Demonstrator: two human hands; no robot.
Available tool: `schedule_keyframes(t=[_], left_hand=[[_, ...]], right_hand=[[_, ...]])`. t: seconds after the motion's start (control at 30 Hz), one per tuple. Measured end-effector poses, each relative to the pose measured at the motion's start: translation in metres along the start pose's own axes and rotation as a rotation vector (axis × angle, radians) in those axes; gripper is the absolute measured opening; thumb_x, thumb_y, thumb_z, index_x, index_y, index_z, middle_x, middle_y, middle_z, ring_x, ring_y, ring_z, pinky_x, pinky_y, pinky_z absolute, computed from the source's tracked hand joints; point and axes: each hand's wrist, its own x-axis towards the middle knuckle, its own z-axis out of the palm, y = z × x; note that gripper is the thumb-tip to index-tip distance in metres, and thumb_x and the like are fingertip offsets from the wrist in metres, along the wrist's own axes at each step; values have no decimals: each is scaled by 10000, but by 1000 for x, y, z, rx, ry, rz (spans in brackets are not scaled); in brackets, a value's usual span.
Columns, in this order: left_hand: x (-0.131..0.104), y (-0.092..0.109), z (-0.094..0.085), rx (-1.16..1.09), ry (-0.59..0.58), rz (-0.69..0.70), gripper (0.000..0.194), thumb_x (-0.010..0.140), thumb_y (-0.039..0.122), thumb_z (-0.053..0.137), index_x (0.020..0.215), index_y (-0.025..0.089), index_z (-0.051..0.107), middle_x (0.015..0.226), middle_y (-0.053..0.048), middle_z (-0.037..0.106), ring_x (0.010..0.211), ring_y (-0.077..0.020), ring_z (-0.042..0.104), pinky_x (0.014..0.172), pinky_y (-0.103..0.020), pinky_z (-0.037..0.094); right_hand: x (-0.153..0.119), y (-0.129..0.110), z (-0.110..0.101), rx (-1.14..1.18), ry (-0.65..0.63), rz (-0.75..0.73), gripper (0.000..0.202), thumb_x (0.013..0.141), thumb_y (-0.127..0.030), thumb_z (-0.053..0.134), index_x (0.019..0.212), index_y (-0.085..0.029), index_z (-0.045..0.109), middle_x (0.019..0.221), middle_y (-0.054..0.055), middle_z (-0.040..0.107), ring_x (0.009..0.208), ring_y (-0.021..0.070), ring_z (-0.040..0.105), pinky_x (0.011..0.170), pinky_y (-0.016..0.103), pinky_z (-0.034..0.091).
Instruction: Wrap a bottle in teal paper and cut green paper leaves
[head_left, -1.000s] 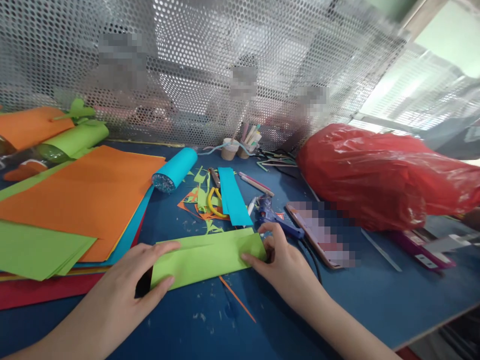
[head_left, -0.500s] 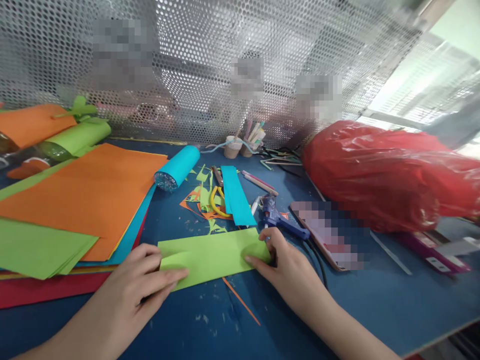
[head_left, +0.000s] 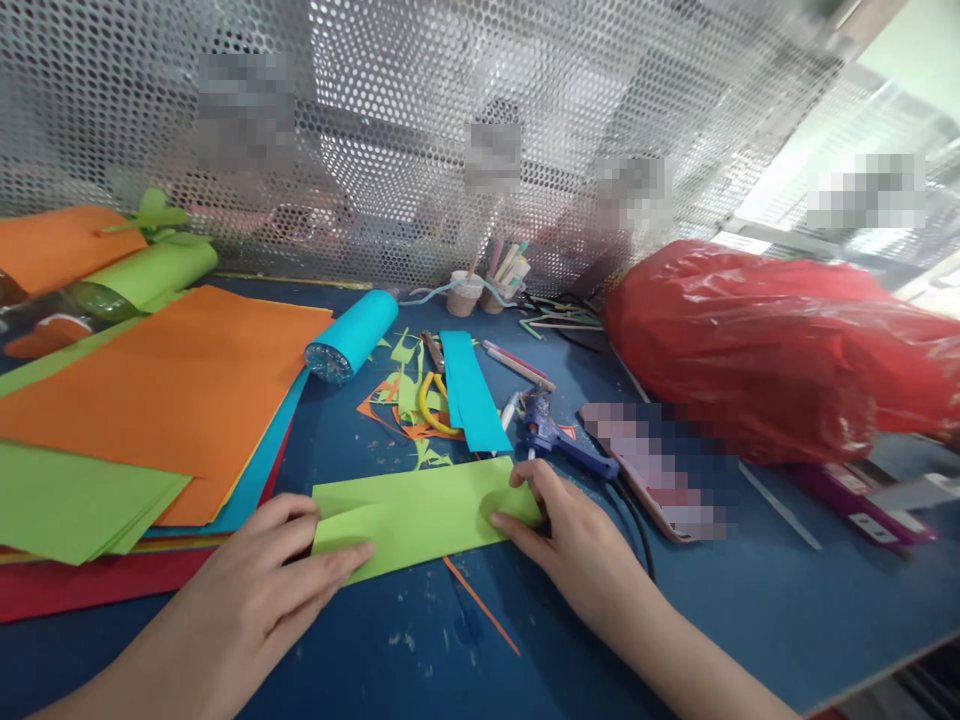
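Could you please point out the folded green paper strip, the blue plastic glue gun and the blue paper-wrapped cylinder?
Folded green paper strip (head_left: 427, 515): head view, near its middle.
Blue plastic glue gun (head_left: 571, 452): head view, on its handle.
Blue paper-wrapped cylinder (head_left: 358, 329): head view, on its curved side.

Green paper (head_left: 431, 519), long, folded over, slightly slanted
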Motion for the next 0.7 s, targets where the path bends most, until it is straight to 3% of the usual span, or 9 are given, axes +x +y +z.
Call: schedule_keyframes(t=[0.17,0.27,0.37,0.47,0.53,0.63,0.7], left_hand=[[4,4,-4,37,17,-33,306,980,317,413,1044,321,712,957,-52,601,941,-205,584,770,-289,530],[7,4,-7,86,21,18,247,945,265,475,1018,317,706,1221,-52,532,1111,-232,548,880,-326,523],[8,3,-9,127,-40,121,338,935,146,418,1078,320,670,1367,-19,490,1281,-235,440,987,-342,476],[9,0,-7,149,-109,232,418,929,92,369,1160,317,634,1214,3,642,1251,-196,480,1007,-312,456],[10,-2,-4,194,-123,329,404,945,146,380,1218,339,607,1126,15,692,1131,-184,572,1019,-342,442],[11,-3,1,247,65,350,465,992,179,272,1197,418,614,1023,40,721,997,-159,629,1036,-389,408],[11,0,1,258,42,304,478,1004,183,258,1175,437,625,1022,44,723,1010,-156,628,1033,-391,403]], right_hand=[[0,1,2,-8,15,-5,201,832,-306,608,969,-223,486,798,28,621,662,203,600,549,269,411],[1,2,2,-23,8,-7,204,839,-309,610,972,-218,485,810,38,627,695,215,613,558,275,418],[1,2,1,-19,8,-14,203,841,-311,613,974,-215,494,824,45,638,733,225,628,584,287,439],[0,3,2,6,27,-37,187,839,-295,616,971,-218,507,862,49,657,777,229,643,644,308,469],[0,4,2,18,37,-50,174,841,-283,613,968,-221,512,885,52,666,801,231,649,673,320,480],[0,4,3,18,41,-59,169,839,-285,617,959,-222,516,887,52,670,809,234,650,683,328,486],[0,4,3,17,40,-60,164,841,-285,616,954,-223,515,892,52,670,809,234,650,684,332,488]])
